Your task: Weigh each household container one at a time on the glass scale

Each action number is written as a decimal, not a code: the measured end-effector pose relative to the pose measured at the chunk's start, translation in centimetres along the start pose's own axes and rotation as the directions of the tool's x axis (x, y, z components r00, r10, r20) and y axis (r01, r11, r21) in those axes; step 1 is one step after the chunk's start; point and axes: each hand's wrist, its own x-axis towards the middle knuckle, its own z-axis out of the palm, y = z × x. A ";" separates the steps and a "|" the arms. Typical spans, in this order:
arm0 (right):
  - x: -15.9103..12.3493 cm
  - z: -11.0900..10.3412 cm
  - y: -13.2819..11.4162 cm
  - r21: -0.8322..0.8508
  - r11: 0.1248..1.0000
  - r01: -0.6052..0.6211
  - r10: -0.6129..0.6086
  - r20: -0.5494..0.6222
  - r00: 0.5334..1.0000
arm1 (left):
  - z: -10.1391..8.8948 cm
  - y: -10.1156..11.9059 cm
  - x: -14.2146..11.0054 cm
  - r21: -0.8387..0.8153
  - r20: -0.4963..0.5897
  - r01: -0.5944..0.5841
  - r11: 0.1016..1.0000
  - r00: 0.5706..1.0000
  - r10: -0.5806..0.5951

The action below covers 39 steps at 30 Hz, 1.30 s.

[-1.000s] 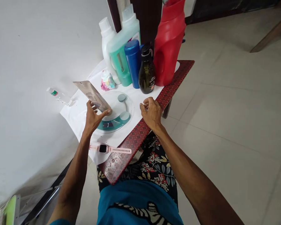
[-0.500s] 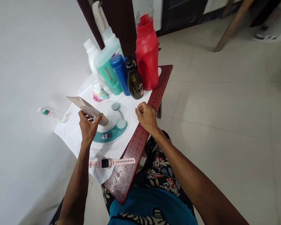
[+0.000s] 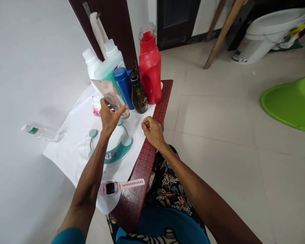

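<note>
My left hand (image 3: 109, 117) grips a beige squeeze tube (image 3: 108, 94) by its lower end and holds it above the far edge of a round glass scale (image 3: 109, 144), close to the bottles. The scale's display shows digits. My right hand (image 3: 151, 131) rests as a closed fist on the white cloth (image 3: 71, 142) at the edge of the red patterned table (image 3: 147, 152), with nothing visible in it. A pink smartwatch (image 3: 119, 186) lies on the cloth near my left forearm.
Behind the scale stand a red jug (image 3: 149, 73), a dark bottle (image 3: 138, 93), a blue bottle (image 3: 124, 84), a teal jug (image 3: 109, 67) and a white bottle (image 3: 90, 64). A small floral container (image 3: 96, 106) and a clear small bottle (image 3: 38, 133) lie left. A green mat (image 3: 292, 101) covers floor right.
My left hand lifted the tube off the scale and carried it forward toward the bottles. The right fist stayed in place. The view tilted up.
</note>
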 end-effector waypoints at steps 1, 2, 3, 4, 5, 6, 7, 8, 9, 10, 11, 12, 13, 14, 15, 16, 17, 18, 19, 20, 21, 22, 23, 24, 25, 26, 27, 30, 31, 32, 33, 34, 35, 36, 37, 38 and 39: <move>0.0 0.0 0.0 0.000 1.000 -0.002 0.002 0.001 1.000 | 0.7 -0.5 0.3 0.006 0.001 0.006 1.000 1.000 -0.006; 0.0 0.0 0.0 0.000 1.000 -0.001 0.001 0.001 1.000 | 1.3 -1.0 0.6 0.013 -0.006 0.010 1.000 1.000 -0.010; -0.1 0.0 0.1 0.000 1.000 0.002 -0.002 -0.001 1.000 | 1.8 -1.5 0.7 0.019 -0.015 0.010 1.000 1.000 -0.010; -0.1 0.0 0.1 0.001 1.000 0.005 -0.005 -0.003 1.000 | 2.3 -1.8 0.8 0.024 -0.022 0.010 1.000 1.000 -0.009; -0.1 -0.1 0.1 0.003 1.000 0.008 -0.008 -0.005 1.000 | 2.7 -2.1 0.9 0.028 -0.020 0.012 1.000 1.000 -0.011; -0.1 -0.1 0.1 0.004 1.000 0.008 -0.008 -0.006 1.000 | 3.2 -2.4 0.9 0.031 -0.010 0.019 0.999 1.000 -0.019; -0.2 -0.1 0.1 0.005 1.000 0.005 -0.005 -0.008 1.000 | 3.6 -2.7 0.9 0.033 0.005 0.030 0.999 1.000 -0.030; -0.2 -0.2 0.0 0.004 1.000 0.001 -0.001 -0.009 1.000 | 4.1 -3.0 0.9 0.033 0.021 0.043 0.999 0.999 -0.044; -0.2 -0.2 0.0 0.002 1.000 -0.003 0.003 -0.008 1.000 | 4.7 -3.3 0.8 0.031 0.031 0.057 0.998 0.998 -0.058; -0.2 -0.3 -0.1 -0.001 1.000 -0.008 0.008 -0.008 1.000 | 5.2 -3.6 0.8 0.024 0.038 0.072 0.997 0.997 -0.073; -0.2 -0.3 -0.1 -0.005 1.000 -0.012 0.012 -0.008 1.000 | 5.7 -3.9 0.7 0.013 0.044 0.085 0.996 0.995 -0.086; -0.2 -0.3 -0.2 -0.007 1.000 -0.016 0.016 -0.006 1.000 | 6.1 -4.2 0.6 -0.003 0.052 0.093 0.996 0.994 -0.093; -0.3 -0.4 -0.2 -0.008 1.000 -0.019 0.019 -0.004 1.000 | 6.4 -4.5 0.4 -0.023 0.065 0.094 0.995 0.994 -0.092; -0.3 -0.4 -0.2 -0.011 1.000 -0.023 0.023 -0.002 1.000 | 6.4 -4.7 0.3 -0.043 0.079 0.088 0.995 0.993 -0.084; -0.4 -0.5 -0.2 -0.015 1.000 -0.026 0.026 0.000 1.000 | 6.1 -4.9 0.1 -0.061 0.090 0.073 0.995 0.994 -0.067; -0.5 -0.5 -0.3 -0.024 0.999 -0.028 0.028 0.001 1.000 | 5.5 -5.1 -0.2 -0.074 0.096 0.051 0.996 0.994 -0.044; -0.5 -0.6 -0.3 -0.038 0.999 -0.030 0.030 0.001 1.000 | 4.5 -5.3 -0.5 -0.081 0.093 0.026 0.996 0.995 -0.018; -0.6 -0.7 -0.4 -0.053 0.998 -0.029 0.030 0.004 1.000 | 3.1 -5.4 -0.9 -0.079 0.078 -0.001 0.997 0.997 0.007; -0.6 -0.8 -0.4 -0.071 0.997 -0.033 0.033 0.006 0.999 | 1.2 -5.6 -1.4 -0.068 0.047 -0.026 0.997 0.998 0.029; -0.6 -0.9 -0.5 -0.089 0.995 -0.039 0.040 0.013 0.999 | -1.1 -5.8 -2.0 -0.041 -0.006 -0.049 0.998 0.999 0.049; -0.6 -1.0 -0.6 -0.103 0.993 -0.050 0.052 0.015 0.999 | -3.7 -6.1 -2.7 0.003 -0.082 -0.066 0.998 0.994 0.066; -0.5 -1.1 -0.7 -0.112 0.992 -0.064 0.067 0.020 0.998 | -6.5 -6.5 -3.4 0.068 -0.183 -0.072 0.995 0.980 0.083; -0.5 -1.2 -0.8 -0.121 0.989 -0.080 0.083 0.023 0.996 | -9.6 -7.0 -4.0 0.152 -0.301 -0.055 0.987 0.949 0.099; -0.5 -1.2 -0.9 -0.129 0.987 -0.094 0.098 0.026 0.995 | -12.6 -7.7 -4.6 0.241 -0.422 -0.009 0.970 0.899 0.113; -0.5 -1.2 -1.0 -0.137 0.985 -0.104 0.109 0.025 0.994 | -15.6 -8.5 -5.1 0.319 -0.534 0.062 0.946 0.836 0.125; -0.5 -1.2 -1.1 -0.143 0.983 -0.113 0.117 0.020 0.993 | -18.4 -9.5 -5.3 0.376 -0.630 0.154 0.914 0.766 0.130; -0.5 -1.2 -1.2 -0.149 0.981 -0.122 0.125 0.013 0.992 | -21.0 -10.6 -5.4 0.406 -0.702 0.249 0.879 0.701 0.125; -0.3 -1.1 -1.3 -0.166 0.976 -0.138 0.141 0.006 0.990 | -26.3 -14.4 -4.5 0.353 -0.789 0.493 0.795 0.613 -0.030; -0.3 -1.1 -1.4 -0.171 0.974 -0.145 0.148 0.005 0.989 | -27.3 -15.6 -3.8 0.315 -0.788 0.554 0.770 0.605 -0.113; -0.2 -1.0 -1.5 -0.178 0.972 -0.153 0.157 0.006 0.988 | -28.0 -16.8 -3.1 0.275 -0.777 0.605 0.747 0.598 -0.197; -0.2 -1.0 -1.5 -0.188 0.969 -0.162 0.166 0.006 0.986 | -28.4 -18.0 -2.2 0.238 -0.759 0.643 0.728 0.590 -0.273; -0.1 -1.0 -1.6 -0.199 0.964 -0.174 0.178 0.002 0.984 | -28.6 -19.0 -1.4 0.207 -0.740 0.669 0.714 0.584 -0.333; 0.0 -1.0 -1.7 -0.210 0.960 -0.186 0.189 -0.004 0.982 | -28.8 -20.0 -0.5 0.182 -0.725 0.685 0.705 0.578 -0.374; 0.0 -1.0 -1.8 -0.222 0.956 -0.193 0.196 -0.007 0.981 | -28.8 -20.8 0.3 0.164 -0.717 0.693 0.702 0.573 -0.398; 0.0 -1.1 -1.8 -0.233 0.953 -0.193 0.196 -0.008 0.980 | -28.9 -21.6 1.1 0.151 -0.716 0.695 0.703 0.567 -0.407; 0.0 -1.1 -1.8 -0.240 0.952 -0.189 0.192 -0.009 0.981 | -28.9 -22.2 1.8 0.144 -0.719 0.694 0.705 0.563 -0.408; 0.0 -1.1 -1.8 -0.243 0.953 -0.181 0.184 -0.009 0.983 | -29.0 -22.8 2.4 0.140 -0.725 0.694 0.706 0.557 -0.404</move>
